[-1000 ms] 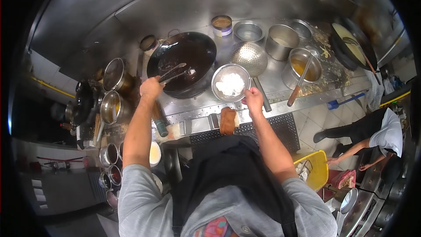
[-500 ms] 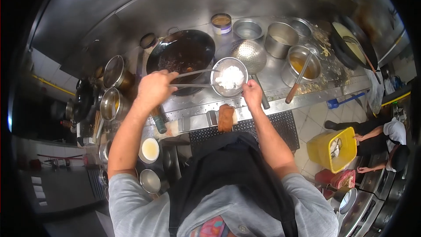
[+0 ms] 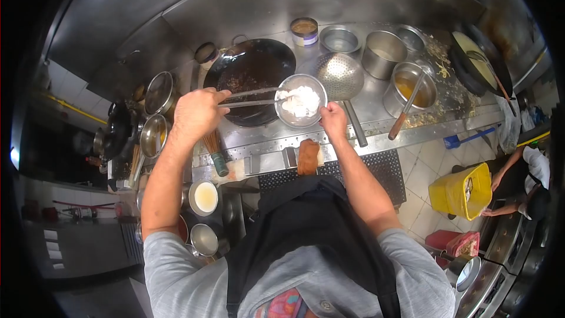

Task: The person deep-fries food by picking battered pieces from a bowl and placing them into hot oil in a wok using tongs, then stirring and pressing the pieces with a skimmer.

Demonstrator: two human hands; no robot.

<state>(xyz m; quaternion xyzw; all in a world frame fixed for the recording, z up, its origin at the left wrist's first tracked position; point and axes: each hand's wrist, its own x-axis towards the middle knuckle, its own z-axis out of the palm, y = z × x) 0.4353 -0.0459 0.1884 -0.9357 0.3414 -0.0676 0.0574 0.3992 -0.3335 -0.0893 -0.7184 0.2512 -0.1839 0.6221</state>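
My left hand [image 3: 200,113] is closed around metal tongs [image 3: 253,97]. Their two arms reach right, and the tips are in a small metal bowl [image 3: 285,116] among soft white pieces [image 3: 302,102]. Thumb and fingers of my right hand [image 3: 334,120] pinch the bowl's right rim. The bowl is held above the front of the steel counter, beside a large dark wok [image 3: 244,73] with a dark, wet-looking inside. Just behind the bowl is a perforated ladle [image 3: 340,76], its handle pointing toward me.
A pot of yellowish liquid [image 3: 393,106] with a wooden-handled ladle [image 3: 406,109] stands at right. Farther back are a steel pot [image 3: 376,73] and an open tin [image 3: 304,40]. A bamboo brush [image 3: 216,156] lies front left. Another person holds a yellow bin [image 3: 444,191] at far right.
The tongs' arms have come closer together, with their tips now at the white pieces. Both hands and the bowl are slightly farther left over the counter. The other person and yellow bin moved right.
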